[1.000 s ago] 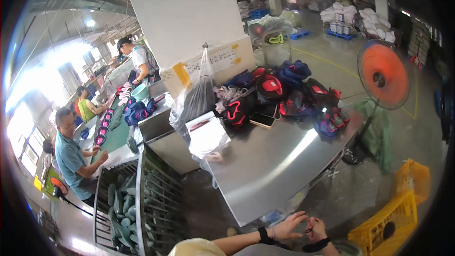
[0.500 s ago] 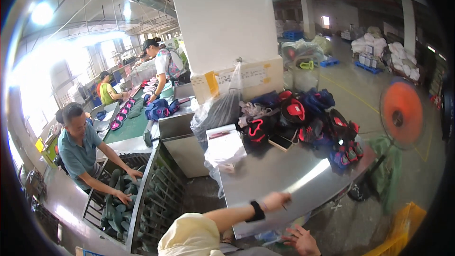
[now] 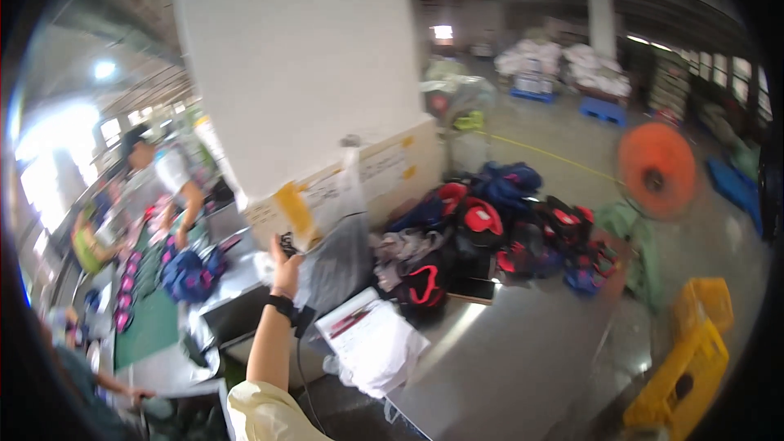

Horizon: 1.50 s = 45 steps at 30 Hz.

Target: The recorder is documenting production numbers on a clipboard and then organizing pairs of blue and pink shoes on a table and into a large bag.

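The left hand (image 3: 286,271) is raised, fingers closed around a small dark object (image 3: 287,243), just left of a grey plastic bag (image 3: 336,265) on the steel surface (image 3: 506,359). The right hand is out of view.

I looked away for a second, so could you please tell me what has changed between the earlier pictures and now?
The left hand has risen from low near the table edge up to the clear plastic bag, with something small and dark at its fingers. The right hand has dropped out of view. The pile of backpacks, the steel table and the orange fan stayed put.
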Tool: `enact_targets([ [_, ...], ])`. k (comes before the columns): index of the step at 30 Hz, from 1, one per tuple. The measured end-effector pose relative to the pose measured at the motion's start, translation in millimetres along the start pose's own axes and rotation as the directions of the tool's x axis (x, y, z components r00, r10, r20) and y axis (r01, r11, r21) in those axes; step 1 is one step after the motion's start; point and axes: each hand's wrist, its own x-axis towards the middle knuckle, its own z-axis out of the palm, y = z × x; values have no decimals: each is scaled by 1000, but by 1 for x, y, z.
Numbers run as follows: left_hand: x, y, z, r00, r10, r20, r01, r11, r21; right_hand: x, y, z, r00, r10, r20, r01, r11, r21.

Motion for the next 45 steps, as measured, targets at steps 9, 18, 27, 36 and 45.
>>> enact_targets([
  [9,30,-56,251,456,9,890,-769,507,389,-20,179,-56,815,-242,-527,40,930,-366],
  [18,-115,26,321,161,347,924,-844,534,-54,-116,294,-6,726,149,-671,-486,802,-348],
  [27,-350,141,291,-10,366,931,-823,526,-216,-254,391,-97,579,493,-649,-668,743,-31],
  [36,-819,196,366,-550,99,829,-123,973,-198,-318,483,-360,326,470,-820,-738,669,90],
  [45,-1081,128,493,-112,-293,950,71,951,301,-349,468,-512,-27,235,-972,-484,848,218],
])
